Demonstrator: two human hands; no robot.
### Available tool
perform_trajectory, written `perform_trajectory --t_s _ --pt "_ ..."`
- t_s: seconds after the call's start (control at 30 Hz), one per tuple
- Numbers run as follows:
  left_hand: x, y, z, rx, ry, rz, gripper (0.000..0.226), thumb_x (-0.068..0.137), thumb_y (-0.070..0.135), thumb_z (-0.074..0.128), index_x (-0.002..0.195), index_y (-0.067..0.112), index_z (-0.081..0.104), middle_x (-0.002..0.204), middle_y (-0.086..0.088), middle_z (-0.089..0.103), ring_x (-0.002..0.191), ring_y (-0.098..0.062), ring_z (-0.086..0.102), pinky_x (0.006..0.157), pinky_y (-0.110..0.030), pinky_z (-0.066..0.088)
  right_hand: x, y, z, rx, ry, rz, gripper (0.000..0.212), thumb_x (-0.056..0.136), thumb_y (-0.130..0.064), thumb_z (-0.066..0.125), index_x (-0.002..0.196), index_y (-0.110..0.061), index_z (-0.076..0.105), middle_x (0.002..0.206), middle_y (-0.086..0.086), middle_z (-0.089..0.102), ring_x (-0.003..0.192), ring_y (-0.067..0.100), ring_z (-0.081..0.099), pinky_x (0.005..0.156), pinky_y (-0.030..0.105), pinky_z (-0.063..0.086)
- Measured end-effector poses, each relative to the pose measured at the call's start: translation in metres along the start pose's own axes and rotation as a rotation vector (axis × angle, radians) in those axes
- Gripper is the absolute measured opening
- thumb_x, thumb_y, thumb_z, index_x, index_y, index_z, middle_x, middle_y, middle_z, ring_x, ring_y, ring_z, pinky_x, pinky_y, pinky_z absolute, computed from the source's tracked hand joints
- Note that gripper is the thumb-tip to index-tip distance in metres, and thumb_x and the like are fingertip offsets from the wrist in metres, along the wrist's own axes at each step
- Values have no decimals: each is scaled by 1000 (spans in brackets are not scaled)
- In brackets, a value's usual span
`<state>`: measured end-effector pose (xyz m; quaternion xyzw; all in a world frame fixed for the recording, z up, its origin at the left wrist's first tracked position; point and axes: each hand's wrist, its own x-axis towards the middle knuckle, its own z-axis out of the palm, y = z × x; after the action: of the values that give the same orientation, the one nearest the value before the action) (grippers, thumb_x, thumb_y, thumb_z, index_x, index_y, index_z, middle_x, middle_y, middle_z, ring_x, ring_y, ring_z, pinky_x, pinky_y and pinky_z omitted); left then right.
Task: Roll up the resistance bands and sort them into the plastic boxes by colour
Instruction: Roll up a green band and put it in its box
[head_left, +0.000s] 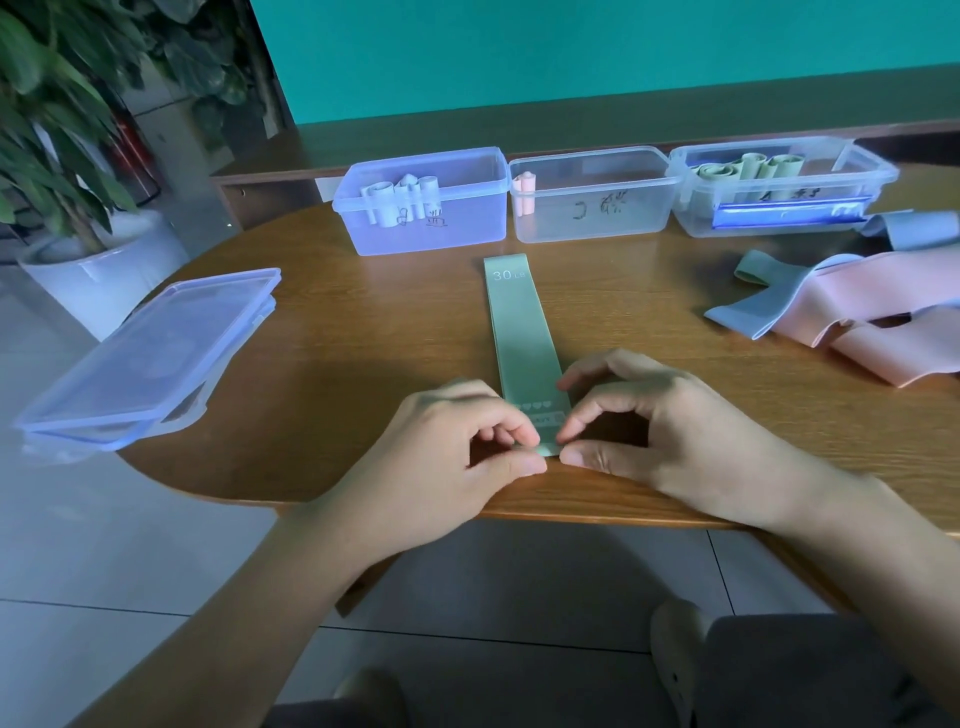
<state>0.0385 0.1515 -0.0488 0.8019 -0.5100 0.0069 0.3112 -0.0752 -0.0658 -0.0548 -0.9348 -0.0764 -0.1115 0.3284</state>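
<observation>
A green resistance band (522, 322) marked 30 LB lies flat and lengthwise on the wooden table (332, 358). My left hand (457, 452) and my right hand (660, 426) pinch its near end between thumbs and forefingers at the table's front edge. Three clear plastic boxes stand at the back: the left box (431, 228) holds several pale rolled bands, the middle box (597, 218) has one pink roll at its left wall, the right box (779, 208) holds several green rolls.
Loose pink bands (883, 322), a blue band (743, 317) and a green band (753, 267) lie heaped at the right. Stacked clear lids (150, 358) overhang the table's left edge. A potted plant (67, 156) stands at the far left on the floor.
</observation>
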Motion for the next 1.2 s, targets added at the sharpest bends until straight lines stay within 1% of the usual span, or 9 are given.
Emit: perform_trajectory --t_s 0.23,0.37,0.47,0.53,0.6,0.73,0.87,1.07,1.2 --pt "4 0 1 38 75 -37 23 85 45 65 87 25 76 84 18 62 85 -4 61 66 -7 44 3 2 4 -33 82 -30 17 91 -40 66 94 -28 78 121 -14 55 117 5 56 96 18 45" --pt "5 0 2 51 122 -66 19 85 42 71 86 25 76 80 21 59 83 -1 60 65 -5 43 3 2 7 -102 121 -73 21 94 -42 62 92 -26 76 123 -11 53 113 6 57 94 30 50" --pt "6 1 2 17 160 -76 8 84 31 77 83 24 75 78 24 57 83 0 60 65 -5 43 2 1 8 -157 119 -91 26 97 -43 57 94 -25 75 127 -9 51 115 7 56 90 39 54" --pt "6 2 3 3 147 -55 2 86 23 77 85 22 76 81 19 61 85 -2 60 67 -6 44 1 0 8 -207 115 -109 27 98 -43 56 96 -23 75 130 -7 50 117 9 56 89 42 55" --pt "5 0 5 22 112 -17 5 90 19 72 91 20 77 88 13 67 90 -3 61 73 -7 46 1 -1 8 -245 117 -122 27 98 -41 56 96 -23 75 133 -6 49 117 10 56 88 44 56" --pt "5 -4 5 66 70 29 14 96 22 65 101 19 77 99 11 68 96 -2 60 81 -7 46 1 0 12 -270 152 -118 29 98 -42 56 97 -22 77 133 -5 51 113 11 58 84 44 58" --pt "3 -3 4 59 38 1 21 90 34 70 105 21 76 98 15 62 93 2 56 77 -2 38 2 1 12 -199 191 -84 24 96 -41 59 104 -23 73 132 -6 51 116 11 59 89 42 56" --pt "4 -3 5 105 46 0 27 93 40 62 109 23 76 103 15 62 90 11 53 80 1 39 2 2 10 -182 119 -93 28 96 -45 58 109 -26 75 126 -12 55 117 8 58 94 39 54" --pt "4 -3 5 119 77 3 31 92 42 60 108 23 78 102 13 62 92 3 56 81 -1 42 4 4 9 -180 120 -105 26 96 -40 60 110 -26 77 123 -11 57 114 7 59 93 38 54"
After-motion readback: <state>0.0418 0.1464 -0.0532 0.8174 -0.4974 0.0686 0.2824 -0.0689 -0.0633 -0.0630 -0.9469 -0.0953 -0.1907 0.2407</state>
